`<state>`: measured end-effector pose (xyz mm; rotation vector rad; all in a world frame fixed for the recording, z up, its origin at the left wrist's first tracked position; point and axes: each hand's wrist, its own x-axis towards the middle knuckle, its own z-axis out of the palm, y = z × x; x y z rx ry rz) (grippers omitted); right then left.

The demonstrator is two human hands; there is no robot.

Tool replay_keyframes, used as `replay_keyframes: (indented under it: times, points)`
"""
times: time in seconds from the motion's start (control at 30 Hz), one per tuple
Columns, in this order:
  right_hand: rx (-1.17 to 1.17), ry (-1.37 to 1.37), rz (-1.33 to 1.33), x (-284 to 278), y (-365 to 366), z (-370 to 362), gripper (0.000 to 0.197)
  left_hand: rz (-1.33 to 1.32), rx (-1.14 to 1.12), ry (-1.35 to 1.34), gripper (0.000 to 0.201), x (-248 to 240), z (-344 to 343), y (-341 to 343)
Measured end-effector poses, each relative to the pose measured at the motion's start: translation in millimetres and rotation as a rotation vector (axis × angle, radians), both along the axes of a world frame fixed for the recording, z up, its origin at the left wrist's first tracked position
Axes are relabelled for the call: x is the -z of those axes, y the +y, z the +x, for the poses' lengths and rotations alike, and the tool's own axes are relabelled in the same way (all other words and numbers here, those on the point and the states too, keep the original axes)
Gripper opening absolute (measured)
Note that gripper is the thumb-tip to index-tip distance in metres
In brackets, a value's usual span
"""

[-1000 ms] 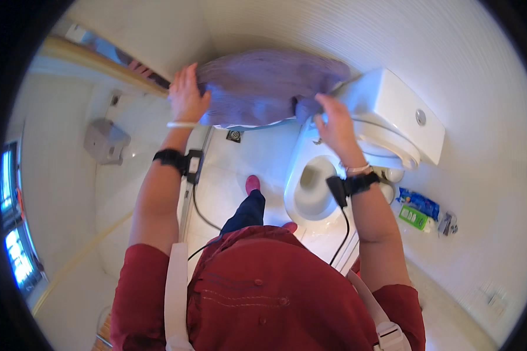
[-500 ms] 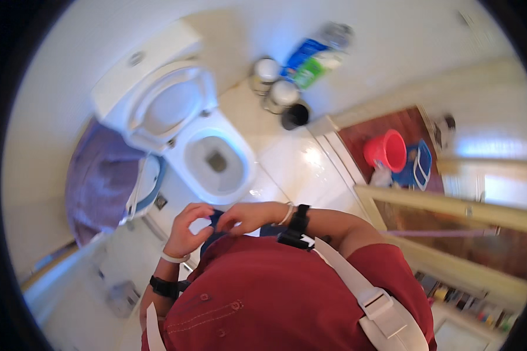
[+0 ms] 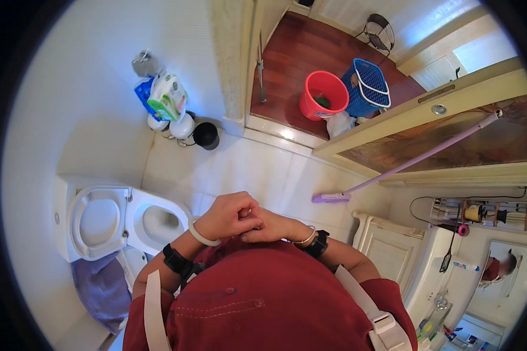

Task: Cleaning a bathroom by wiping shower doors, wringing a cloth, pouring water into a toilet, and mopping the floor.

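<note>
Both hands are together in front of my red shirt (image 3: 228, 316), at its lower edge. My left hand (image 3: 231, 213) is closed, its curled fingers resting on my right hand. My right hand (image 3: 270, 227) is closed too, its fingertips tucked under the left. Whether anything small is pinched between them is hidden. A pale bangle (image 3: 203, 233) rings the left wrist, and a thin bracelet (image 3: 305, 235) the right. Each forearm also has a black strap.
Left of my hands stands a toilet (image 3: 158, 225), lid raised, near a black bin (image 3: 206, 136). Beyond the doorway are a red bucket (image 3: 323, 96) and a blue basket (image 3: 366, 88). A purple broom (image 3: 416, 158) leans by the open door (image 3: 439, 111); a white cabinet (image 3: 386, 248) is at right.
The view has turned right, bringing the doorway, broom and cabinet into sight. My hands, earlier apart with dark blue fabric between them, have come together, and that fabric no longer shows.
</note>
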<state>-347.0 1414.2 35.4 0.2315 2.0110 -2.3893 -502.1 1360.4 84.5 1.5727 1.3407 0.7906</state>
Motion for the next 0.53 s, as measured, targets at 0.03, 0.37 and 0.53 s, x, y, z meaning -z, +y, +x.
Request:
replay_keyframes:
  times: [0.03, 0.37, 0.53]
  points:
    - [0.013, 0.005, -0.006, 0, 12, 3, 0.023, 0.125, -0.009, -0.017, 0.018, 3, 5, 16]
    - [0.448, -0.173, 0.104, 30, 149, 35, 0.026, -0.122, 0.212, -0.019, 0.025, 48, -14, 169]
    - [0.980, -0.497, 0.160, 96, 186, 124, 0.027, -0.278, 0.234, -0.007, 0.027, 74, -27, 259]
